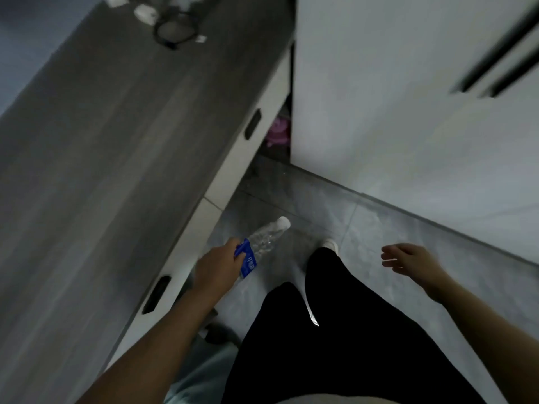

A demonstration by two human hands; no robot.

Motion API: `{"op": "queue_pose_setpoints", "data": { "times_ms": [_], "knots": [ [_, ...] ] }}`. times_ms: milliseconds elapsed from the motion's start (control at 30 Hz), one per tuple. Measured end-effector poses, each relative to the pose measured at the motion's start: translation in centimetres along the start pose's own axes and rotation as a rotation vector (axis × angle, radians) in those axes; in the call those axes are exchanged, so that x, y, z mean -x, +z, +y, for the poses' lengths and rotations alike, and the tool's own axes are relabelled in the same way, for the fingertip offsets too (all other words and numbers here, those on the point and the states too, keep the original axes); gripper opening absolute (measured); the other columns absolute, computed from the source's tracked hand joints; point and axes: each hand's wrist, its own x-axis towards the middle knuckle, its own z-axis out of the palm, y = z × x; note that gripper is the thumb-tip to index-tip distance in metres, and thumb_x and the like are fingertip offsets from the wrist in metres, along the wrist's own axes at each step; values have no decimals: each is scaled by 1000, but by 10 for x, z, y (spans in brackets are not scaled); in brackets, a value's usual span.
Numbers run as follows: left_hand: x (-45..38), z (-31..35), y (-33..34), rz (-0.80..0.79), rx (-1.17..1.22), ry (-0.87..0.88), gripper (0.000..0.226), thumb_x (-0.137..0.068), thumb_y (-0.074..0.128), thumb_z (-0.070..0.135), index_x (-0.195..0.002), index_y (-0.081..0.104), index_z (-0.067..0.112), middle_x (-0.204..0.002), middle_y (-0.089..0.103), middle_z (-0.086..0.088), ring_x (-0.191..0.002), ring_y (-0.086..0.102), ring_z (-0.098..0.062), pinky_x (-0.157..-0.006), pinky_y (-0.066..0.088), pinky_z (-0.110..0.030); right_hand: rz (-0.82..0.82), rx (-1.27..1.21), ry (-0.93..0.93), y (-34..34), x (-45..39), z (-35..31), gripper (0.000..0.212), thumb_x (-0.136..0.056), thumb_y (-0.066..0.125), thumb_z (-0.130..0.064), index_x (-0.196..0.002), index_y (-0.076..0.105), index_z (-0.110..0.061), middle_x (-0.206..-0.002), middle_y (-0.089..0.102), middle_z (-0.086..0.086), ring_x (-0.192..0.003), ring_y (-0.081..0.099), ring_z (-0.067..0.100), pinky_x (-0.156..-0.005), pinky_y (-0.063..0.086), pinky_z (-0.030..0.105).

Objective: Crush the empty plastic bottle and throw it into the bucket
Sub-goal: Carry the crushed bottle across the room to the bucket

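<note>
Bottle [264,243]: clear plastic, white cap, blue label; held over the floor [335,217], cap pointing away from the person, beside the desk [116,141].
Left hand [217,268]: wrapped around the bottle's lower, labelled end.
Right hand [408,259]: empty, fingers loosely spread, well apart from the bottle.

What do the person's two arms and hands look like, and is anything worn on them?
Both forearms are bare as far as the picture shows; no sleeve reaches into view. The left hand and the right hand wear no gloves. I see no watch, ring or bracelet on either wrist, although the picture is dim and slightly blurred. No markings are visible on the arms.
</note>
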Motion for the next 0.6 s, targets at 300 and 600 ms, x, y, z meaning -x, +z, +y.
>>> {"op": "queue_pose_setpoints", "data": {
  "times_ms": [300,600],
  "knots": [
    [-6,66,46,-138,-104,21,19,-94,43,27,-99,53,11,-94,67,-12,-79,62,-25,-75,53,-41,184,-313,276,-60,56,154,28,-95,41,-18,-105,61,-2,-99,64,14,-90,60,29,-81,43,38],
    [-17,186,105,-247,-333,150,20,-93,46,22,-105,55,9,-100,66,-14,-87,62,-27,-82,51,-40,364,-640,400,-120,95,266,31,-94,42,-19,-110,59,1,-105,62,16,-93,58,31,-94,43,45]
  ]
}}
